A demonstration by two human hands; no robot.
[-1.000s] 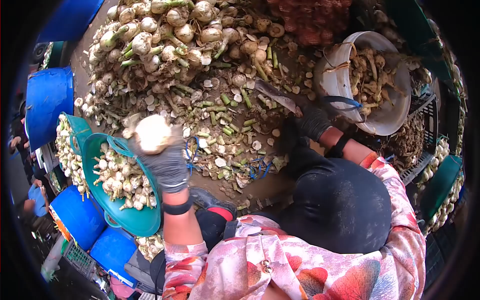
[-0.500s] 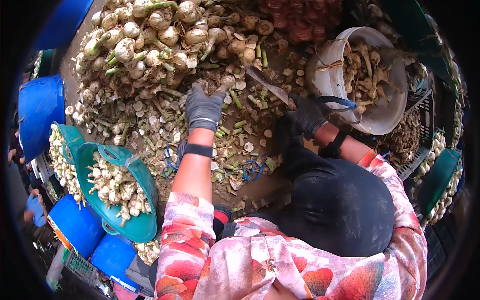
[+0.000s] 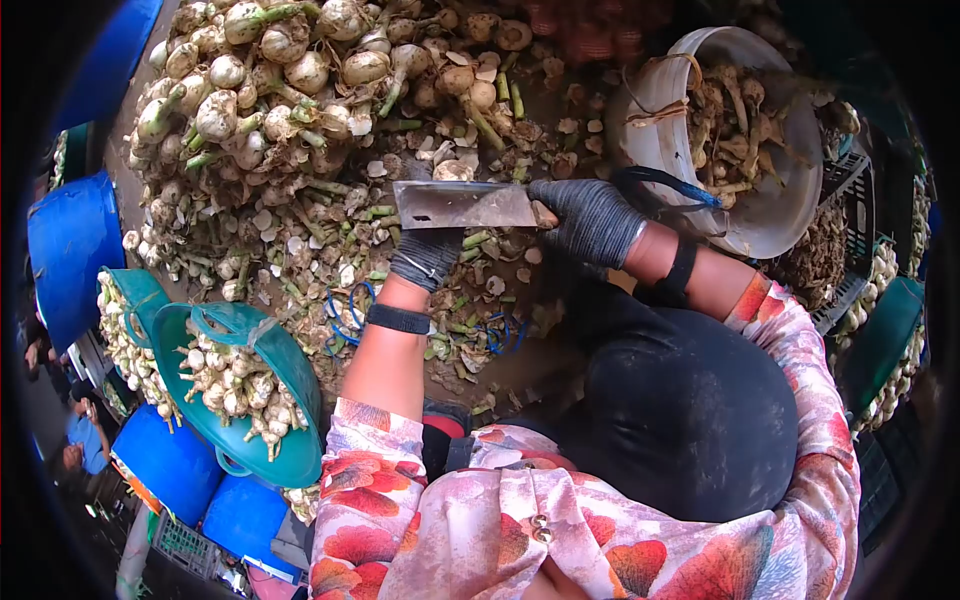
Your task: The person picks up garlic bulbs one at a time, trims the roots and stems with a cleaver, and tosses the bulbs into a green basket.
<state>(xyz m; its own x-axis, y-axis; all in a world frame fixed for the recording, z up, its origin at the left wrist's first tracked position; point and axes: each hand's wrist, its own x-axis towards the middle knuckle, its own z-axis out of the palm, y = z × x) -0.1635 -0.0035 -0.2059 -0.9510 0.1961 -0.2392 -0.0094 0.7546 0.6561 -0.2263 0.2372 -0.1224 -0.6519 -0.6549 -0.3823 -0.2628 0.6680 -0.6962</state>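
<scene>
Right hand (image 3: 588,222) closed on cleaver (image 3: 468,205); left hand (image 3: 428,256) partly behind cleaver, can't tell what it holds; bulb heap (image 3: 250,105) beyond cleaver, leftward.

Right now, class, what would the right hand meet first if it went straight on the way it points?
Probably the left hand: the right hand points that way, and its knife overlaps the left hand in this view. The gap in height is unclear, so the knife might pass over.

On the brown ground (image 3: 515,375) we see a heap of soil-marked bulbs (image 3: 270,90) upper left, green stalk pieces (image 3: 475,241) around centre, and blue strings (image 3: 350,315) just below.
</scene>
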